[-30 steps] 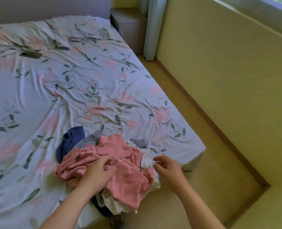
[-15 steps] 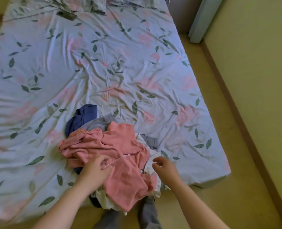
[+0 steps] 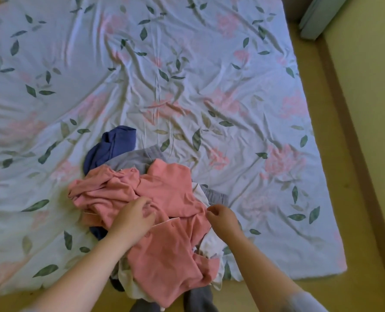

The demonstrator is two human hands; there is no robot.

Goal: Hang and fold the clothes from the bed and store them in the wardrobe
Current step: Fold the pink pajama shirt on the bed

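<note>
A heap of clothes lies at the near edge of the bed (image 3: 187, 64), which has a pale blue floral sheet. On top is a crumpled pink garment (image 3: 164, 190). Under it show a dark blue piece (image 3: 115, 145), a grey piece (image 3: 133, 158) and a white piece (image 3: 211, 242). My left hand (image 3: 134, 219) rests on the pink garment with its fingers curled into the cloth. My right hand (image 3: 223, 218) pinches the pink garment's right edge between thumb and fingers. No wardrobe is in view.
A yellow floor strip (image 3: 317, 289) runs along the bed's right side, bounded by a yellow wall (image 3: 371, 64) with a brown skirting. A pale curtain (image 3: 317, 16) hangs at the top right. My grey-clad legs (image 3: 198, 300) stand below the heap.
The view has tilted down and drawn closer, so the pillows and window have left the frame. Both hands stay on the pink garment, the left slightly deeper into the cloth.
</note>
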